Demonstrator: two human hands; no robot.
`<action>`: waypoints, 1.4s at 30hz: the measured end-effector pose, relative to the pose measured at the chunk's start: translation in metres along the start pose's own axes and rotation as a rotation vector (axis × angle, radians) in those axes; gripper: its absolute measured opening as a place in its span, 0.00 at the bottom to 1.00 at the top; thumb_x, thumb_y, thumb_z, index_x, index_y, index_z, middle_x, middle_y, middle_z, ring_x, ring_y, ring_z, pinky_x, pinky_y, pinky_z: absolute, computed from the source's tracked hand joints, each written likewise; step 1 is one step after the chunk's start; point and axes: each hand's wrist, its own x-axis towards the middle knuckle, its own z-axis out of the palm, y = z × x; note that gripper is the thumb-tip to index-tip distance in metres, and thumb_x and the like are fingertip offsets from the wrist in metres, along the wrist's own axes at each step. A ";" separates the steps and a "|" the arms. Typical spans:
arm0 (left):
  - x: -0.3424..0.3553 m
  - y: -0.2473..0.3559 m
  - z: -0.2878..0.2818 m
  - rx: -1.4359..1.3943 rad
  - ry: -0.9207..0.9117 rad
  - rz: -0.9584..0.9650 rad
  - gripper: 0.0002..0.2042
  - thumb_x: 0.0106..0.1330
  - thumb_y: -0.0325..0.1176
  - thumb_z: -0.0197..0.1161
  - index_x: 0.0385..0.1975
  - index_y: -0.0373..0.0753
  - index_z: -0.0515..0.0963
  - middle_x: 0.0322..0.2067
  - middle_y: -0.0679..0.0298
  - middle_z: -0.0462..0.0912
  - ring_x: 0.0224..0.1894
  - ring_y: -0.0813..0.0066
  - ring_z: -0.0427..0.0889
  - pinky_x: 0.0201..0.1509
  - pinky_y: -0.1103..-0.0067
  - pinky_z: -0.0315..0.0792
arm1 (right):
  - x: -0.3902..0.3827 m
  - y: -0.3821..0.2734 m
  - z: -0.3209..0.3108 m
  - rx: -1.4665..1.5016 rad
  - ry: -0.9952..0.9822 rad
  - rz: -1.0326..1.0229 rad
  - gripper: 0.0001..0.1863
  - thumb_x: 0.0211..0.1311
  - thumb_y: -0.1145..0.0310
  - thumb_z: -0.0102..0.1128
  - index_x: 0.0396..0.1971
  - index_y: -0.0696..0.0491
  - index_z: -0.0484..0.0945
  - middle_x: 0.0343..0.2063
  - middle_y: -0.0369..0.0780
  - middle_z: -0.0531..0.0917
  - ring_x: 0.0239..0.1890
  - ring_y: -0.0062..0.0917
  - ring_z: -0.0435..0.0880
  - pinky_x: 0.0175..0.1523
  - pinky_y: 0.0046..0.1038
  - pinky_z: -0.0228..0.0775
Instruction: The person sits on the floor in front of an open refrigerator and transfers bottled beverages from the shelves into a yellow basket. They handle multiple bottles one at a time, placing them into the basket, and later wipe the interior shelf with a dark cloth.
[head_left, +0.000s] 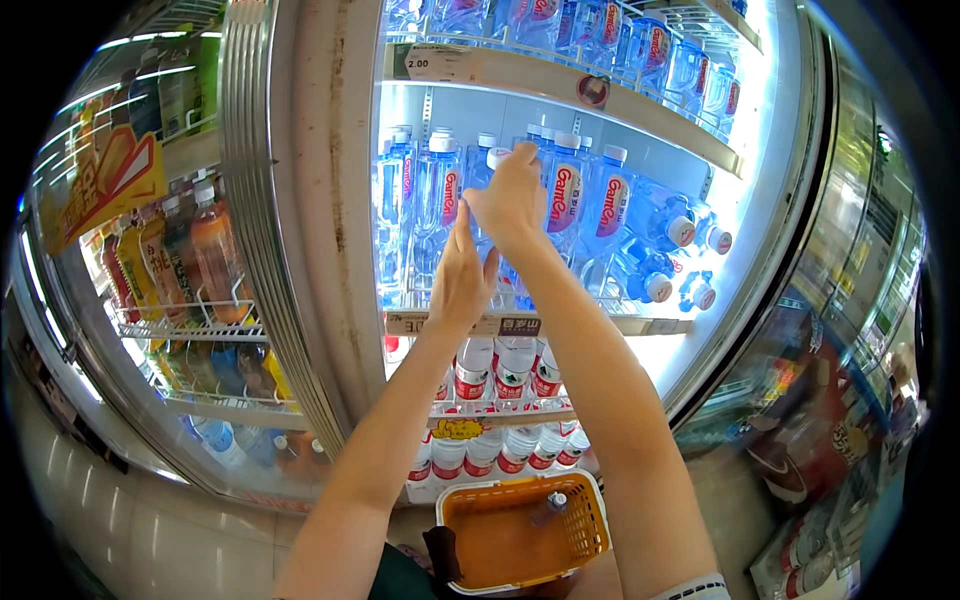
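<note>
I see right hand (pixel 513 207) gripping white-capped bottle (pixel 497 158), left hand (pixel 463 287) straight-fingered; skewed pull could topple neighbour bottle (pixel 565 195), 3 o'clock of right.

Cool, bright cooler light; dimmer, bent margins.
The blue bottles (pixel 612 205) are lit strongly from the right inner wall (pixel 772 150), which is washed out by glare; pale streaks are reflected in the floor (pixel 130 480); the left cabinet (pixel 190 325) is dimly lit; edges are bowed, corners blacked out.
</note>
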 end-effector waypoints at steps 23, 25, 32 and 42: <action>-0.135 0.143 0.006 -0.198 -0.205 0.171 0.33 0.47 0.35 0.71 0.57 0.39 0.67 0.49 0.57 0.77 0.44 0.60 0.79 0.42 0.72 0.75 | -0.214 0.111 -0.178 0.179 -0.041 0.018 0.33 0.39 0.77 0.75 0.50 0.56 0.72 0.47 0.39 0.71 0.46 0.24 0.78 0.44 0.22 0.79; -0.175 0.147 0.020 -0.246 -0.348 0.055 0.35 0.45 0.32 0.72 0.57 0.40 0.67 0.48 0.56 0.77 0.44 0.57 0.79 0.43 0.71 0.75 | -0.233 0.148 -0.172 0.130 -0.139 0.134 0.33 0.38 0.76 0.76 0.50 0.57 0.72 0.46 0.40 0.73 0.46 0.23 0.79 0.44 0.22 0.77; -0.319 0.150 0.081 -0.381 -0.803 -0.483 0.33 0.48 0.29 0.70 0.56 0.40 0.65 0.48 0.52 0.75 0.49 0.49 0.77 0.47 0.65 0.76 | -0.315 0.273 -0.107 -0.087 -0.238 0.440 0.31 0.30 0.68 0.77 0.40 0.59 0.75 0.37 0.47 0.79 0.40 0.39 0.80 0.47 0.32 0.72; -0.460 0.102 0.136 -0.494 -1.306 -0.799 0.28 0.55 0.23 0.53 0.60 0.30 0.63 0.53 0.42 0.73 0.56 0.49 0.73 0.59 0.66 0.68 | -0.457 0.399 0.012 -0.366 -0.221 1.025 0.27 0.40 0.70 0.70 0.43 0.60 0.70 0.44 0.51 0.74 0.46 0.47 0.76 0.51 0.42 0.70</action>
